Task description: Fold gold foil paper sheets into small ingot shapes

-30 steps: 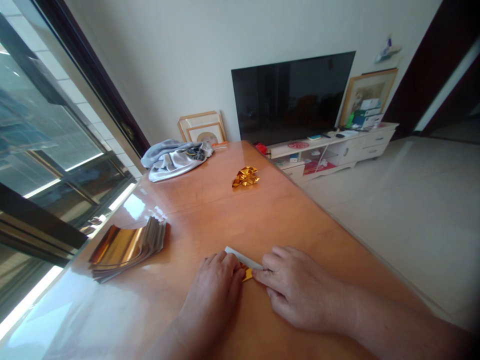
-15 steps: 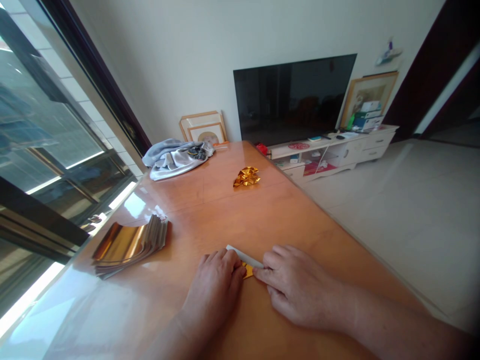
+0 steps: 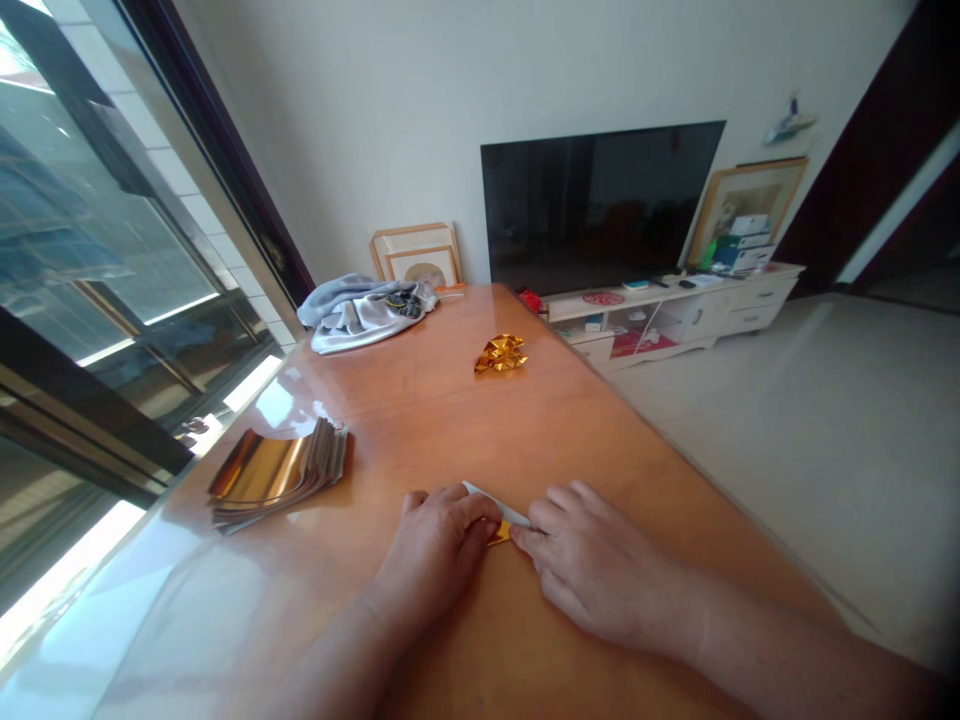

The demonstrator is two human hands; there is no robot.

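A small folded piece of gold paper [image 3: 500,532] with a pale back edge lies on the wooden table [image 3: 420,430] between my hands. My left hand [image 3: 439,545] presses on its left end with bent fingers that cover part of it. At its right end, my right hand [image 3: 581,560] has its fingers closed on the paper's edge. A curved stack of gold sheets [image 3: 274,472] rests to the left of my hands. Farther back sits a crumpled or folded gold paper piece [image 3: 501,354].
Grey cloth [image 3: 367,315] with a dark item on it lies at the table's far left corner. Behind the table are picture frames [image 3: 416,255], a television [image 3: 596,205] and a white cabinet [image 3: 697,315]. A window borders the left side.
The view has shifted slightly, so the objects appear a little farther right. Both hands remain on the gold paper, with the left fingers moved a little over it.
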